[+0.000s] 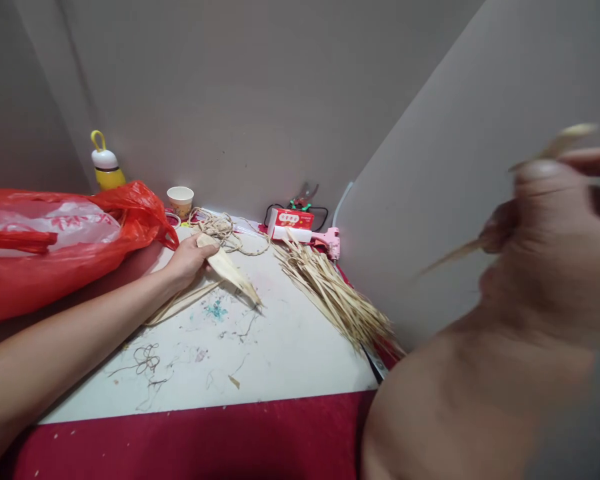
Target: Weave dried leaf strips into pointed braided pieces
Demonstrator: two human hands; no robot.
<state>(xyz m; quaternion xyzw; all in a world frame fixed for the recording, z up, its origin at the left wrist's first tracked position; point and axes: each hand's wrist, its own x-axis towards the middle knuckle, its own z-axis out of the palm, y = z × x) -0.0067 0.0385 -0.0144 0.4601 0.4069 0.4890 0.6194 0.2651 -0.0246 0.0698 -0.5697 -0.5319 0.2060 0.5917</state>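
My left hand (189, 259) is over the far left part of the white board, its thumb and fingers closed on a pale dried corn husk (229, 271). The husk's narrow tip points down to the right. Raised at the right, close to the camera and blurred, my right hand (550, 227) pinches a thin husk strip (563, 141) between thumb and fingers. A second thin end (450, 257) pokes out below that hand, and the fingers hide how the two ends join. Beneath my left wrist lie long pale strips (185, 303).
A bundle of straw-like strips (337, 290) lies along the right side of the white board (300, 360). Behind are a twisted cord (215, 227), a paper cup (181, 200), a red box (293, 219) and a pink glue gun (333, 243). A red plastic bag (55, 280) fills the left.
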